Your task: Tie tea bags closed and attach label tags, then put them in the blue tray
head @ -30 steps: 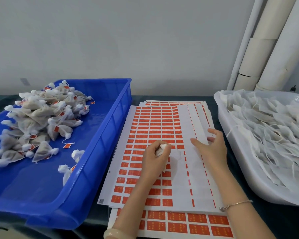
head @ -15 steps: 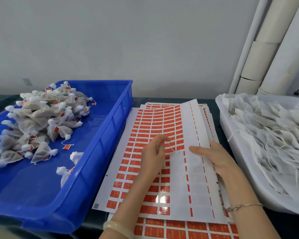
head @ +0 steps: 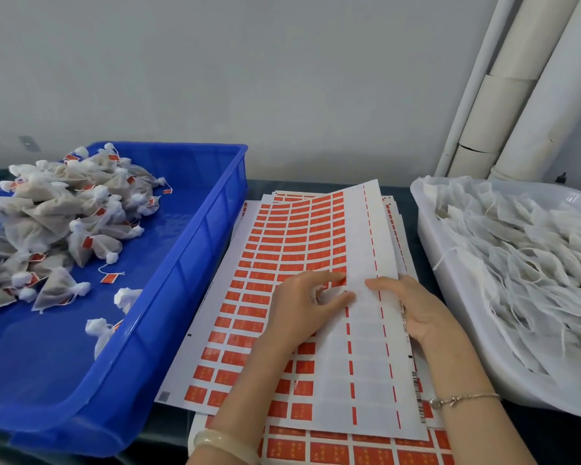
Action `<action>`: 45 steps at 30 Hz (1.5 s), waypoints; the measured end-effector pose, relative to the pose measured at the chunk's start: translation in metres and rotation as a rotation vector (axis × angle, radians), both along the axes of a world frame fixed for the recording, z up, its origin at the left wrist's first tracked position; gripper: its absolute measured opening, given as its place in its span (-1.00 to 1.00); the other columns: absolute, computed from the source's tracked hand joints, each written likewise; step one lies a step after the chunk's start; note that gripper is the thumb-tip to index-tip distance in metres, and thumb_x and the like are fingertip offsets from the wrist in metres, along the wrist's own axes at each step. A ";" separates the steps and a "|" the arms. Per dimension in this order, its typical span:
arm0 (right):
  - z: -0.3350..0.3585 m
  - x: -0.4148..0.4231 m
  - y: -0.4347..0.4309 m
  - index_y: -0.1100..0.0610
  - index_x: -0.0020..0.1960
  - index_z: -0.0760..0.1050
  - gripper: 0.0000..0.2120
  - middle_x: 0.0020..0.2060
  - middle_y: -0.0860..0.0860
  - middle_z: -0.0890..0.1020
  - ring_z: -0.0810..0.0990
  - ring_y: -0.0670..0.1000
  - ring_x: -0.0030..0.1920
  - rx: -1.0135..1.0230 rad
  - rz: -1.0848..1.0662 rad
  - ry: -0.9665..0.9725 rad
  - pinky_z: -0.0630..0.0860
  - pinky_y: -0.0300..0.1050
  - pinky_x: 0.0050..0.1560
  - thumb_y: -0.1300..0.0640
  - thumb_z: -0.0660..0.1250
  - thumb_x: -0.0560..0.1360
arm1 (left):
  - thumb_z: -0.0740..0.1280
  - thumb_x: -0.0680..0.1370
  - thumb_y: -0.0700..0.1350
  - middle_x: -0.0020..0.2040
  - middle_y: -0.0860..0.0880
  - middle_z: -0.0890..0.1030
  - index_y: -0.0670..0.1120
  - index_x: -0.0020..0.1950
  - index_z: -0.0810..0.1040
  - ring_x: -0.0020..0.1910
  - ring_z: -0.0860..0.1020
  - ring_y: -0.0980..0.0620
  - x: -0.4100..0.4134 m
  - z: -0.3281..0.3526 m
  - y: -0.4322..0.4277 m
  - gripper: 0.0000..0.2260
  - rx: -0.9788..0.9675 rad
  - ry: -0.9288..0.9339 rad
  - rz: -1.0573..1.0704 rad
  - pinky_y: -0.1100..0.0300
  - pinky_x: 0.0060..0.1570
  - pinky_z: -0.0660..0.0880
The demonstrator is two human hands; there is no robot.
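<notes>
The blue tray [head: 188, 280] sits on the left, and a big heap of finished bags [head: 57, 216] lies in its far left part. Each one is tied at the top and many show a little red tag. A few more lie loose closer to the near side of the tray. So a good lot of the job is done.

There is plenty left, though. The white tub [head: 467, 333] on the right is piled high with flat bags [head: 524, 256] that are not tied, their strings hanging loose.

In the middle lies a stack of sticker sheets [head: 349, 448]. The top sheet [head: 366, 364] has many red labels, but the strip on its right side is bare, so those labels are used up. Its far end curls up off the stack.

The left hand [head: 299, 307] rests on this sheet with its fingers curled. It seems to hold a white tea bag [head: 317, 295], but the fingers hide most of it, so I am not sure. Its fingertips reach a red label [head: 339, 280] at the edge of the bare strip. The right hand [head: 413, 307] lies just beside it on the right edge of the sheet, fingers straight and pressing on the paper.

I think this bag is at the label step. It needs its tag, and then it goes left into the tray.
</notes>
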State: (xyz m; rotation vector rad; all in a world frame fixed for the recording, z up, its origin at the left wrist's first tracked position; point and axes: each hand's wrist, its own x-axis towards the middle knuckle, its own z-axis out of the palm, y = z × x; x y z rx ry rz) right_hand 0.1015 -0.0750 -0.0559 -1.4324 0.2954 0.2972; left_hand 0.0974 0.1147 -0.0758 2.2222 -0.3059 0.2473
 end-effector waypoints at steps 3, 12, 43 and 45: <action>0.000 0.000 -0.001 0.14 0.20 0.51 -0.65 0.00 0.19 0.67 0.65 0.24 0.02 0.058 0.002 0.017 0.56 0.21 0.09 0.18 0.44 0.44 | 0.38 0.43 0.26 0.14 0.22 0.61 0.18 0.20 0.59 -0.03 0.53 0.30 0.000 -0.003 0.000 -0.62 -0.018 0.013 0.006 0.43 -0.03 0.42; 0.001 0.001 0.001 0.13 0.24 0.48 -0.66 0.09 0.20 0.64 0.63 0.24 0.08 0.097 0.043 0.010 0.53 0.22 0.13 0.22 0.38 0.47 | 0.42 0.47 0.11 0.07 0.13 0.66 0.08 0.17 0.64 -0.03 0.56 0.20 0.003 -0.005 -0.003 -0.70 -0.009 0.021 0.046 0.29 0.07 0.50; 0.008 -0.004 0.011 -0.02 0.16 0.45 -0.76 0.00 0.05 0.64 0.63 0.13 -0.01 -0.206 0.002 -0.049 0.57 0.09 -0.04 0.12 0.37 0.52 | 0.41 0.49 0.08 -0.18 0.35 0.55 0.21 -0.18 0.55 -0.12 0.56 0.32 0.007 0.001 0.002 -0.93 -0.377 0.018 0.256 0.53 -0.27 0.42; 0.008 -0.005 0.010 -0.05 0.14 0.45 -0.78 -0.01 0.04 0.64 0.63 0.11 -0.02 -0.212 0.005 -0.054 0.56 0.02 -0.13 0.12 0.37 0.52 | 0.41 0.50 0.05 -0.18 0.34 0.56 0.19 -0.15 0.57 -0.07 0.53 0.38 0.006 0.000 0.003 -0.95 -0.424 -0.055 0.288 0.59 -0.25 0.41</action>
